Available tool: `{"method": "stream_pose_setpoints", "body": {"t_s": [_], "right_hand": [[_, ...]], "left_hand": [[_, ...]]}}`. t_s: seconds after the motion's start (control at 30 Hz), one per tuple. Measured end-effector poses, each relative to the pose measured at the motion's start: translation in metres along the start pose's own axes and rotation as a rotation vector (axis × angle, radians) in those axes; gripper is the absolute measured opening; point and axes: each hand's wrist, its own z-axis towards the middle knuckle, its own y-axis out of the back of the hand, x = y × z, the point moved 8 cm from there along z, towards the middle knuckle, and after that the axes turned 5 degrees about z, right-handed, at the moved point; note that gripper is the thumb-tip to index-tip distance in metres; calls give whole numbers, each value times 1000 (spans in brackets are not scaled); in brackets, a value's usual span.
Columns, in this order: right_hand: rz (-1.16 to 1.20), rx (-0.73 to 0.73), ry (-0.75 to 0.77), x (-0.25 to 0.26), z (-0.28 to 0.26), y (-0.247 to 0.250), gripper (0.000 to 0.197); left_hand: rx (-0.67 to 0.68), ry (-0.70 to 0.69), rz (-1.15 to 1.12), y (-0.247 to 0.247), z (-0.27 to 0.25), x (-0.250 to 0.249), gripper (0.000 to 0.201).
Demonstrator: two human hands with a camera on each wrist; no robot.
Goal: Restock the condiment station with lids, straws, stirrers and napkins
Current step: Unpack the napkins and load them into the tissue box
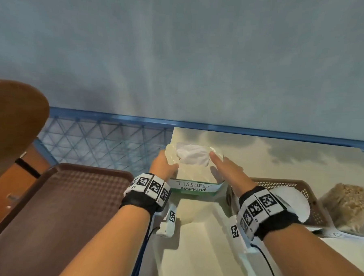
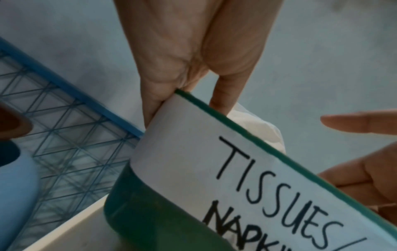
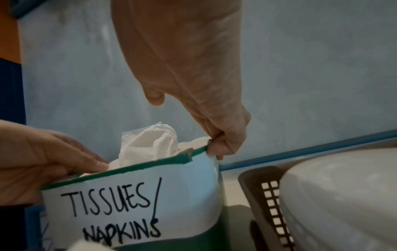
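A green bin (image 1: 195,188) labelled "TISSUES / NAPKINS" stands on the pale shelf against the wall. Crumpled white napkins (image 1: 192,157) stick up out of it. My left hand (image 1: 166,164) pinches the bin's left rim, thumb outside and a finger inside, plain in the left wrist view (image 2: 182,81). My right hand (image 1: 227,172) is at the right rim. Its index finger points out over the napkins while the other fingers hook the rim corner (image 3: 221,147). The bin's label (image 3: 128,195) and napkins (image 3: 150,146) fill the right wrist view.
A brown tray (image 1: 68,205) lies to the left, below a blue wire mesh panel (image 1: 102,144). Right of the bin is a brown perforated basket (image 1: 308,197) holding white lids (image 1: 289,204), then a clear box of tan sticks (image 1: 346,205). The wall is close behind.
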Motion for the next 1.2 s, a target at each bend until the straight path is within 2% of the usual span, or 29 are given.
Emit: {"method": "stream_pose_setpoints", "body": {"t_s": [0.17,0.23,0.27,0.37,0.4,0.47,0.57,0.73,0.87,1.2], "right_hand": [[-82,30,-19,-7,4,-6,56],[-45,-6,10,-7,0,0,50],[27,-40,29,-8,-6,8,47],[165,-202,225,-14,-33,49,27],[124,-225,276,-21,-45,61,19],[-16,-210,287,-44,-62,73,10],[-203,-214,249,-85,-78,81,15],[-453,-201,162,-131,-87,65,19],[-386,-306,193,-138,-83,60,7],[-346,-370,239,-123,-51,67,12]], "left_hand": [[-3,7,137,-12,-1,11,48],[-28,12,169,-15,-1,12,51],[-43,32,165,-15,-2,13,55],[-56,135,105,-19,-7,22,75],[-53,159,77,-21,-9,25,82],[-49,194,45,-25,-14,30,94],[-86,223,52,-29,-23,31,101],[-156,223,19,-37,-31,21,92],[-153,236,17,-46,-30,17,90],[-131,253,34,-47,-28,17,96]]}}
